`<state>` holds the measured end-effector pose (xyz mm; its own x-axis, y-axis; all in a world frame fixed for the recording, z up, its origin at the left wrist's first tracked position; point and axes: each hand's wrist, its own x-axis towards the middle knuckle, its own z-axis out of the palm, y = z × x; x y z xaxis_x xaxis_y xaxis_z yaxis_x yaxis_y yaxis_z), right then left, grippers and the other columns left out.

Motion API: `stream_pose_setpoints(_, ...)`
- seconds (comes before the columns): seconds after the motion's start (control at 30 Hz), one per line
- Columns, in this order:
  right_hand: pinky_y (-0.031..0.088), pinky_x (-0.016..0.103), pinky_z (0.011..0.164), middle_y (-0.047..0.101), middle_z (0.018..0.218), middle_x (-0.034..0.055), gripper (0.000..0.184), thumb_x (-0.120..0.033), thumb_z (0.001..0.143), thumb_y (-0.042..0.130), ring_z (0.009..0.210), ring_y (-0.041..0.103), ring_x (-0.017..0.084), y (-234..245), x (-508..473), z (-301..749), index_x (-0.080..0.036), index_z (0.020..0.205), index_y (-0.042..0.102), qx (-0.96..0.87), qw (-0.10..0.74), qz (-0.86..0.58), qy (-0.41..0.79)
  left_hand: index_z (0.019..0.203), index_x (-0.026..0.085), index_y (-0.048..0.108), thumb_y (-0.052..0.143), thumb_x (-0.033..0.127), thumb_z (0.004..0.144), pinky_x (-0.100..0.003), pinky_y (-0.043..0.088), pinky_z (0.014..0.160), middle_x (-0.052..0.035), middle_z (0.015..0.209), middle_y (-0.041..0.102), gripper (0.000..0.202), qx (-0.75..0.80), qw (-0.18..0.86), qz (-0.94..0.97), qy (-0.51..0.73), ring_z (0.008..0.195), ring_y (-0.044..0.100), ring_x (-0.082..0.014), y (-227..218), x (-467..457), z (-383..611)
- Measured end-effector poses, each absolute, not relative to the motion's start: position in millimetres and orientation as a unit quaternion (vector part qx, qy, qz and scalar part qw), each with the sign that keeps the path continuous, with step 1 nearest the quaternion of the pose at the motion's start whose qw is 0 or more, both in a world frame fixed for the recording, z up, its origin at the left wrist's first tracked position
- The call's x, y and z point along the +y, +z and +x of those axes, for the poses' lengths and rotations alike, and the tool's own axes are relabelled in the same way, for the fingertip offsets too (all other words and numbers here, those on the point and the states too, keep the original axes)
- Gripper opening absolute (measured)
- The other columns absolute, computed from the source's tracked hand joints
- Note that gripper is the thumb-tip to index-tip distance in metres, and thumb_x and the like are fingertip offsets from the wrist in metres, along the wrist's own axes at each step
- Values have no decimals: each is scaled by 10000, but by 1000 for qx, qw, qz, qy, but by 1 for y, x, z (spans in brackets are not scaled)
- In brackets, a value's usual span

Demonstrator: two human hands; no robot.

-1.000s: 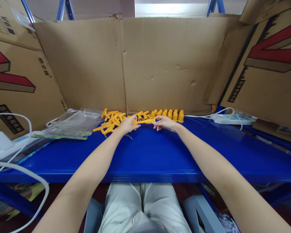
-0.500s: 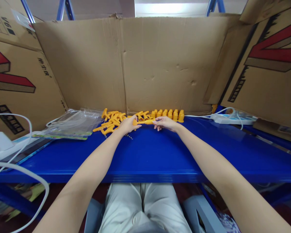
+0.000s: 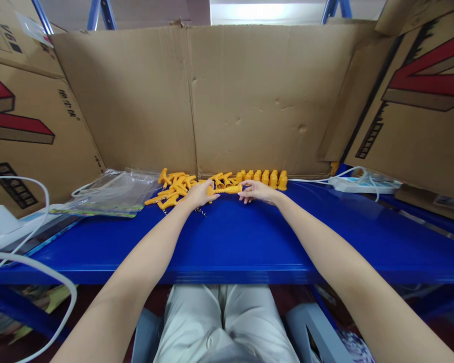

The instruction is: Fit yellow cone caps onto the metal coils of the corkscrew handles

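Observation:
A yellow corkscrew (image 3: 229,189) lies level between my two hands, just above the blue table. My left hand (image 3: 200,194) is closed round its handle end. At the other end, the fingertips of my right hand (image 3: 258,191) pinch the wider yellow plastic body. Left of and behind my left hand is a pile of yellow T-shaped corkscrew handles (image 3: 178,184), some with metal spirals showing. One metal spiral (image 3: 201,212) sticks out below my left wrist. Behind my right hand stands a row of several yellow bell-shaped plastic bodies (image 3: 273,179).
The blue table (image 3: 242,242) stretches across in front of me. Clear plastic bags (image 3: 113,194) lie on the left. Cardboard walls (image 3: 265,101) enclose the back and sides. A white power strip (image 3: 366,185) with its cable is at right; white cables (image 3: 70,287) hang at left.
The yellow body in my right fingers has turned a little, and my right fingers have shifted their grip at its end. My left hand has stayed nearly still.

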<state>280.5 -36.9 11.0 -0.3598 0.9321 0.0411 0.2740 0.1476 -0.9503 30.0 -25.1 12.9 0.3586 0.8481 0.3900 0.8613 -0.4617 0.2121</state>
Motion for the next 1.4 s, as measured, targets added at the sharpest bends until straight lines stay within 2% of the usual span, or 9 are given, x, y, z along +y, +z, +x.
stream_pose_setpoints(0.43,470,219,522,712,693,46,476,-292,750,772,517,627,117,10,-36,279,-92,1125,556,-690,356,-447,444,987,225,547,624,486,772,-250,326,609,19,671,561,347,-521,9,-823,-227,704,558,-181,14,-28,31)
stream_pose_setpoints(0.67,442,226,525,702,666,43,325,-339,731,769,510,619,113,14,-40,278,-133,893,578,-702,344,-446,436,982,225,561,634,484,763,-253,334,618,21,658,562,347,-519,3,-823,-231,703,560,-186,14,-28,31)
stream_pose_setpoints(0.8,445,234,557,700,679,52,313,-385,717,768,536,620,115,16,-42,277,-141,804,592,-715,333,-436,433,964,230,568,646,482,748,-254,342,622,25,652,561,340,-515,-6,-822,-243,702,561,-186,13,-26,30)
stream_pose_setpoints(0.93,456,236,578,698,716,63,294,-397,757,732,567,623,116,18,-43,277,-140,804,598,-720,330,-437,426,946,229,568,662,462,737,-252,348,618,39,611,544,327,-512,-16,-821,-254,670,555,-175,13,-25,30)
stream_pose_setpoints(1.03,476,244,587,705,814,83,286,-405,803,686,605,629,124,18,-42,277,-139,875,608,-728,324,-447,406,930,225,562,680,436,724,-247,342,598,47,598,537,317,-514,-23,-818,-258,639,542,-162,14,-25,30)
stream_pose_setpoints(1.13,514,290,653,699,935,112,337,-425,820,662,700,650,164,14,-37,274,-132,983,630,-763,303,-470,324,914,218,561,691,425,713,-245,337,592,41,623,545,317,-515,-23,-817,-258,646,541,-158,14,-24,29)
stream_pose_setpoints(1.27,486,396,895,655,1143,129,412,-357,787,702,994,630,246,9,-32,269,-158,1141,628,-837,327,-433,76,901,209,563,684,407,713,-245,347,613,36,637,556,299,-512,-28,-818,-261,671,550,-157,14,-23,29)
stream_pose_setpoints(1.33,443,431,952,643,1175,132,402,-309,773,715,1098,587,279,9,-33,265,-168,1142,637,-862,301,-408,-17,892,210,563,680,406,708,-242,351,616,41,630,555,293,-507,-32,-819,-267,667,547,-152,14,-24,29)
stream_pose_setpoints(1.4,431,433,941,654,1146,139,351,-277,781,705,1113,575,297,11,-36,261,-163,1109,652,-871,256,-415,-64,883,211,562,678,404,703,-240,352,609,49,619,551,288,-502,-40,-820,-272,649,539,-145,15,-25,30)
